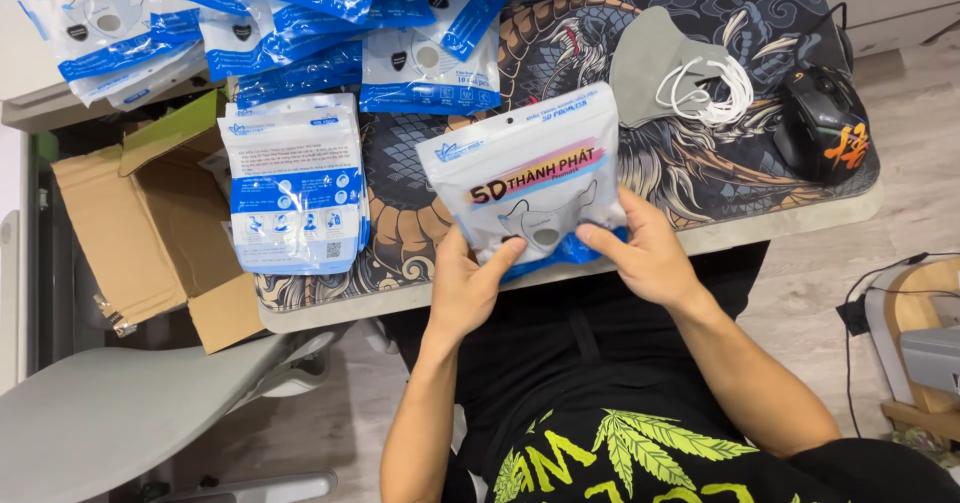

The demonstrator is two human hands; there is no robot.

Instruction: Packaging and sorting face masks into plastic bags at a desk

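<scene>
I hold a white and blue plastic face-mask packet (530,168) over the near edge of the table, gripping its bottom with both hands. My left hand (468,283) pinches the lower left corner, thumb on the front. My right hand (643,251) pinches the lower right corner. A grey mask shows through the packet's window. A stack of like packets (295,183) lies face down to the left on the dragon-print desk mat (640,158).
Many more blue and white packets (300,13) are piled along the far side. A loose grey mask (665,63) with white ear loops and a black computer mouse (820,123) lie at right. An open cardboard box (150,233) sits to the left, above a grey chair (130,413).
</scene>
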